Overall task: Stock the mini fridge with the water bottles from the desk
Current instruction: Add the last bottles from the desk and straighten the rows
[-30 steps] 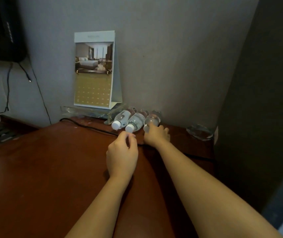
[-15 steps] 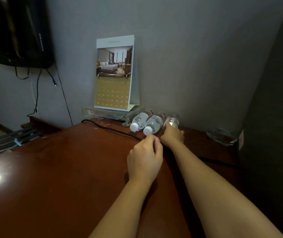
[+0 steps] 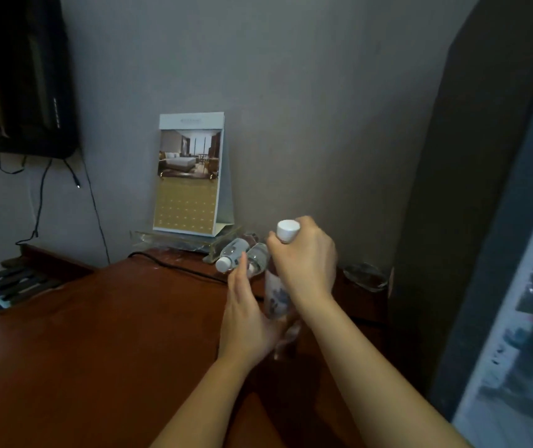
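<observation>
Clasping the neck of a water bottle, the right grip holds it upright over the table, lower right of the calendar. The left grip rests flat-fingered against its lower side. Two more bottles lie just below the calendar.

A left bottle and a middle bottle were laid together at the back of the tabletop, before a calendar. A third bottle was held upright right of them, with a glass dish farther right.
</observation>
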Motion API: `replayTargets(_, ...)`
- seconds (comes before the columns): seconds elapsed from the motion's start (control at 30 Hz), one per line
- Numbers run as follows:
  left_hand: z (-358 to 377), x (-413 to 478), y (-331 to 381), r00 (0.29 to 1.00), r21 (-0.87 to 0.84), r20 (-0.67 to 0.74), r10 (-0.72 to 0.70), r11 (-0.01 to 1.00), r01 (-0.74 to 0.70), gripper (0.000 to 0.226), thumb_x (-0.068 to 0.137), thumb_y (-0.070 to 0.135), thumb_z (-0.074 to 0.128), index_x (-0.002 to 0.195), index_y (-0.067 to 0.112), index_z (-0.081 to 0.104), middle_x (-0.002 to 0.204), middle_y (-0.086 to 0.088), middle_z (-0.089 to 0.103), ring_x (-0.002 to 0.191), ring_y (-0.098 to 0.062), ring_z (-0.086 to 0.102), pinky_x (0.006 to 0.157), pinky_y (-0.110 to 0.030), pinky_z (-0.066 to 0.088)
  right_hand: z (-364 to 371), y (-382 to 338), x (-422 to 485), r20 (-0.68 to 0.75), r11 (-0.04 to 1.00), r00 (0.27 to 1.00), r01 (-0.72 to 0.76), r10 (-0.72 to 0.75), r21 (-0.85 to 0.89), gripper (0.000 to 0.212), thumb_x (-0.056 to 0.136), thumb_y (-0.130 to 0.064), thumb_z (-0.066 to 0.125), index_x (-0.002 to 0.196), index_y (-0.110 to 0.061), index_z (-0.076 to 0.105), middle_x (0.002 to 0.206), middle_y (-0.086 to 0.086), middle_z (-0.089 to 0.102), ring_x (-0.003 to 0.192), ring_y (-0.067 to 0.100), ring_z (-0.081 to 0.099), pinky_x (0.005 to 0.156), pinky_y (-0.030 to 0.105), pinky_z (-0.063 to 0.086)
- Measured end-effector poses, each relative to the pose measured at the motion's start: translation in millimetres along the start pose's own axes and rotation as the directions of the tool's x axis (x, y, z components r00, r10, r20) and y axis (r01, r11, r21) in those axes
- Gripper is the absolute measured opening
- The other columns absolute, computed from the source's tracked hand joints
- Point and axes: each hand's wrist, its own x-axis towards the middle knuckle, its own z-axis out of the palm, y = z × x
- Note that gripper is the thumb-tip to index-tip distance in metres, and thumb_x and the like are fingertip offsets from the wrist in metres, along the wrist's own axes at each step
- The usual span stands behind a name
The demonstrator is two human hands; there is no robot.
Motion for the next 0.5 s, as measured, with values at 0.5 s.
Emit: replayTargets(0.5, -7.9, -12.7, 49.1, 0.931, -0.411, 0.328, -0.160, 0.863, 0.293, 0.040, 0.069, -0.006, 0.074, 0.092, 0.022, 0.058, 0.090, 0.006, 0.066, 0.086, -0.006, 0.063, 0.070, -0.018, 0.052, -53.6, -4.3, -20.8, 0.371, 0.997, 0.928, -0.020, 0.048, -0.078, 0.032, 0.083, -0.033, 0.059, 0.098, -0.006, 0.055, 0.105, 0.017, 0.062, 0.096, 0.036, 0.058, 0.065, 0.032, 0.034)
